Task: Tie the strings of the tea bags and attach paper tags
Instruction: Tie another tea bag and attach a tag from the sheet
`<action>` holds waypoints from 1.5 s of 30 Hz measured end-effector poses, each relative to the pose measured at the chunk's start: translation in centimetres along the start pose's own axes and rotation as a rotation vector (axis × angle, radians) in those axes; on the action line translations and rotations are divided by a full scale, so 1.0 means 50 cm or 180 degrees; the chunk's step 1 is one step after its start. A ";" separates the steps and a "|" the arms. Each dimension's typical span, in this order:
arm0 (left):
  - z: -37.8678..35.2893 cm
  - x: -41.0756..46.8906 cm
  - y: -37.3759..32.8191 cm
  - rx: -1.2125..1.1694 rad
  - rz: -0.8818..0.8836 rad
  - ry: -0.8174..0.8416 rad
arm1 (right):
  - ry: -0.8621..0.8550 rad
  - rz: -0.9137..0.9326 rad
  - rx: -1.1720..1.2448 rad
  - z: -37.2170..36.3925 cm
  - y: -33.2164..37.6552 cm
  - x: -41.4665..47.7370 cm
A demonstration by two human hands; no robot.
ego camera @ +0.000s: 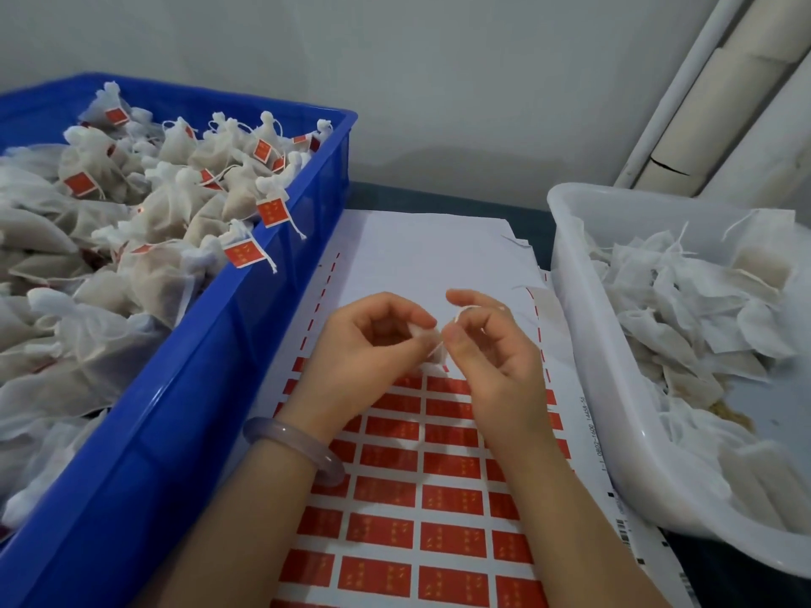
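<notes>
So the tea bag (433,344) is right in the middle, held up just above the sticker sheet, between both hands. You can barely see it tbh: only a small scrunched bit of thin white mesh pokes out between the fingertips, the rest is hidden. Its string (461,310) is a thin white cord that loops up over the right index finger.

The left hand (373,344) has its fingers curled in, thumb and index pinching the gathered mesh. The right hand (496,348) is touching it fingertip to fingertip, thumb and index pinched together on the string, other fingers loosely bent. There's a pale lilac bangle (303,449) on the left wrist.

Under the hands is a white sheet of red tags (439,498) with gold print, in neat rows; the upper rows are bare backing.

On the left sits a blue crate (175,432) piled with tied bags (175,199), lots with red tags hanging off. On the right is a white tub (575,309) with flat, floppy untied bags (702,309).
</notes>
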State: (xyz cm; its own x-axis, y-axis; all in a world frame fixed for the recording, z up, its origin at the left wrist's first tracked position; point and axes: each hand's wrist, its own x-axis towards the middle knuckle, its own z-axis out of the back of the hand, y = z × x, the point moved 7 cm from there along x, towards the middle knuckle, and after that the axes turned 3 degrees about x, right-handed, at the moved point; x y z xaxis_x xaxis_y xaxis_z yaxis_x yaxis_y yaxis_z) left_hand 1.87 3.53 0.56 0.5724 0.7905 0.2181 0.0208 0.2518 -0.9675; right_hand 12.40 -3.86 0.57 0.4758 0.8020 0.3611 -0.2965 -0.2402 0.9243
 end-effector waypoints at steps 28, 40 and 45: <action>-0.012 -0.012 -0.006 0.2429 -0.0489 -0.0199 | 0.0053 0.0227 -0.0302 -0.010 -0.015 -0.005; -0.015 -0.018 0.041 -0.0944 0.1015 -0.0298 | 0.0210 0.0440 0.0089 -0.031 0.023 -0.020; -0.016 -0.015 0.028 -0.0912 0.0684 -0.0233 | 0.0043 0.0474 0.0193 -0.016 0.028 -0.016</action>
State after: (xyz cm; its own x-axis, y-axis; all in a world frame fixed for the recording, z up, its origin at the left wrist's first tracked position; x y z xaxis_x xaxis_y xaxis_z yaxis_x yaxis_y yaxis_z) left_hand 2.13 2.85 -1.04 0.5286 0.8489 0.0046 0.1413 -0.0827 -0.9865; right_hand 10.94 -4.38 1.48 0.4192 0.7622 0.4932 -0.3121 -0.3892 0.8667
